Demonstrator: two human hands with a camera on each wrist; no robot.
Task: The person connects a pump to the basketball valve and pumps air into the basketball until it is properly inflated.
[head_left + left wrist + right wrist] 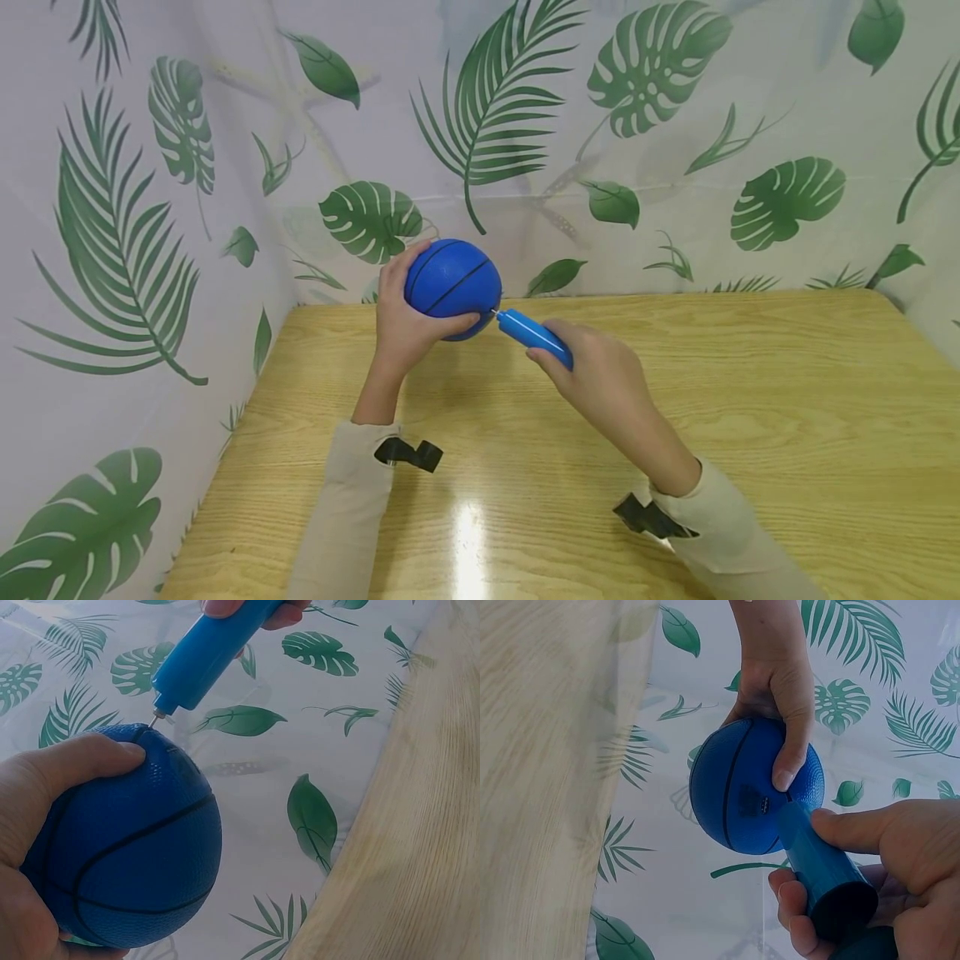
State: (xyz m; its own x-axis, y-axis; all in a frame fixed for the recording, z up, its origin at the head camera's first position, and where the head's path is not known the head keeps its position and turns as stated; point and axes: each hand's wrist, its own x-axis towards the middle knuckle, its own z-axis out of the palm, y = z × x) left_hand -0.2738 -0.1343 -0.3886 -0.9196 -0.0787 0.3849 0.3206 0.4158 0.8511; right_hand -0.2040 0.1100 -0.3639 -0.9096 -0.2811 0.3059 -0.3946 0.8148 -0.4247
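A small blue basketball [456, 279] with black seam lines is held above the table by my left hand [403, 329], its fingers round the far side. The thumb presses near the spot where a thin metal needle [154, 720] meets the ball; how deep it goes I cannot tell. That needle sticks out of a blue hand pump [531, 333], which my right hand [606, 371] grips. In the right wrist view, the thumb and curled fingers are round the pump's blue barrel [817, 859]. Its black end [845, 909] sits by the palm, partly hidden.
Below both hands lies a wood-grain table [480, 467]. A white backdrop [525, 200] printed with green leaves stands along its back and left edges. Each beige sleeve has a black camera mount [408, 452] at the wrist.
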